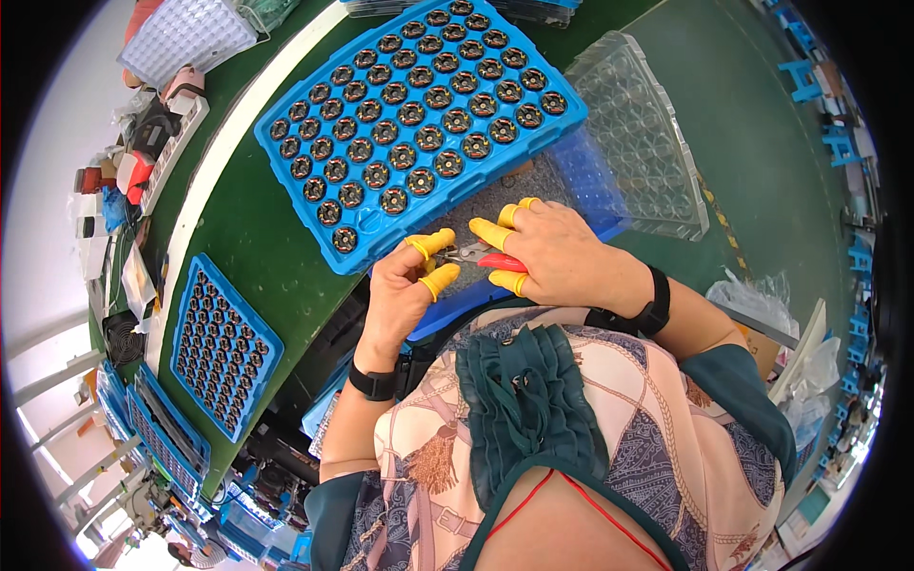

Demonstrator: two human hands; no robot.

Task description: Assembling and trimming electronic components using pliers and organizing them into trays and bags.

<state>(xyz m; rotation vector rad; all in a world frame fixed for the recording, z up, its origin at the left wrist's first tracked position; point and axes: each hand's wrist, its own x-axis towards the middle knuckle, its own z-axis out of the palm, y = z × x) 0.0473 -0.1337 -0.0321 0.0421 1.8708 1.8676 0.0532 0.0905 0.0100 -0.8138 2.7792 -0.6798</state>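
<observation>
Green table (248, 219), hands (566, 257) with pliers (501, 262)

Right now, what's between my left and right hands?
In the head view, the metal nose of the red-handled pliers lies between your left hand and right hand; a speckled grey surface shows beneath.

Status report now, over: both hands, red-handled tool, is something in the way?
Right hand gripping red-handled tool. Left hand at tool's tip, any held piece unclear. Blue tray just beyond, not blocking.
</observation>
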